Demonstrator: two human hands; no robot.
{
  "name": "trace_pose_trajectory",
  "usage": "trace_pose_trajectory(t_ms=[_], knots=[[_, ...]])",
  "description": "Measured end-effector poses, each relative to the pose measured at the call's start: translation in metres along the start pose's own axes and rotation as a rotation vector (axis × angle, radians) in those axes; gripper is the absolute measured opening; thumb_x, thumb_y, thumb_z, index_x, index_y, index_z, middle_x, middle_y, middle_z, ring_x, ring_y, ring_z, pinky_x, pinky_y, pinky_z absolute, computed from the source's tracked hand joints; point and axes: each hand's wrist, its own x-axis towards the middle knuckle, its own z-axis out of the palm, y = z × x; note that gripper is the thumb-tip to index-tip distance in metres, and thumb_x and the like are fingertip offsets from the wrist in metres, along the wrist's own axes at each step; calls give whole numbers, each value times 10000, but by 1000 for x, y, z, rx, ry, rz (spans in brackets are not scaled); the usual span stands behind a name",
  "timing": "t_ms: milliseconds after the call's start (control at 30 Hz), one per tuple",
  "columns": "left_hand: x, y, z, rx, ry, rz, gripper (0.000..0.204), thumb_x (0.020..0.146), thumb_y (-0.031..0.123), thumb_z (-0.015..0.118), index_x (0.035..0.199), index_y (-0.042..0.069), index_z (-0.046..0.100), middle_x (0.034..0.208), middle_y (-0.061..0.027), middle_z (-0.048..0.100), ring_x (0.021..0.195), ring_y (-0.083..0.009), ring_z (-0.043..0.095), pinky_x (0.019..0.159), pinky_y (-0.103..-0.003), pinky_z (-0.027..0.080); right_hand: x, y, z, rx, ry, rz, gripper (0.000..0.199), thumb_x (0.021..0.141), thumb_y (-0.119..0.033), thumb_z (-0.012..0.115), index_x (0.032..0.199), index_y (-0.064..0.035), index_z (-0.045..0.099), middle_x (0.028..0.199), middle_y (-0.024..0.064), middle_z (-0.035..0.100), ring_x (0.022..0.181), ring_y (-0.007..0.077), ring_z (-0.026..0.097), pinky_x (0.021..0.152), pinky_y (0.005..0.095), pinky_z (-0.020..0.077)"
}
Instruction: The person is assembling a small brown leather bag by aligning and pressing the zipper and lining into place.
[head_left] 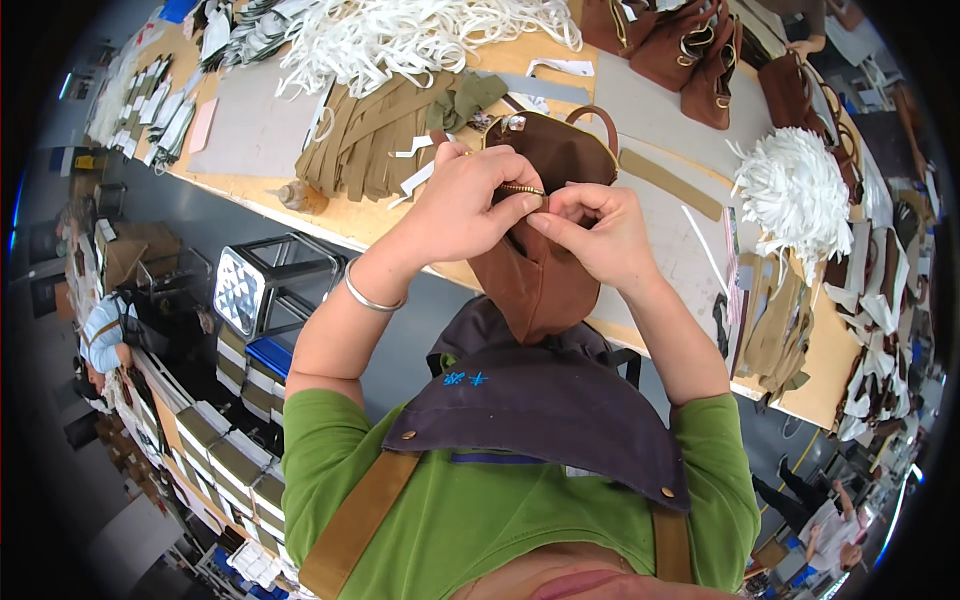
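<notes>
A brown handbag (545, 275) with a dark lining hangs partly over the table's near edge, its mouth facing up. Along its rim runs a gold-toothed zipper (522, 189). My left hand (470, 200), a silver bangle on its wrist, pinches the zipper between thumb and fingers. Close against it, my right hand (598, 228) is closed in a pinch at the same stretch of zipper, fingertips almost touching the left thumb. What exactly lies between the right fingertips is hidden. A brown handle (600, 122) arches up behind the bag.
Behind the bag lie olive-brown strips (365, 135) and a heap of white straps (400, 40). More brown bags (680, 50) stand at the far right, near a white bundle of strips (795, 195). A small bottle (300, 197) sits by the left edge; a metal-framed stool (270, 285) stands below.
</notes>
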Motion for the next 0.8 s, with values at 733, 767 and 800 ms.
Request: trace_pose_trajectory(t_ms=[733,767,800], knots=[[-8,-8,-35,68,55,207,48,924,175,602,921,150,643,843,20,556,845,-152,533,863,-342,271,2,-51,-47,-973,-259,-406,381,764,-475,769,863,-112,709,729,25,653,763,215,611,982,428,303],[-11,-17,-45,77,72,193,48,928,174,597,923,152,638,841,23,551,842,-144,528,870,-341,268,0,-55,-41,-950,-281,-414,357,764,-453,774,855,-113,708,730,23,653,757,213,608,970,423,311],[-14,-30,-48,17,42,187,46,924,176,601,934,159,643,854,18,571,838,-138,528,880,-353,270,0,-57,-35,-926,-305,-424,334,764,-430,779,846,-114,708,730,21,654,751,211,605,959,419,319]])
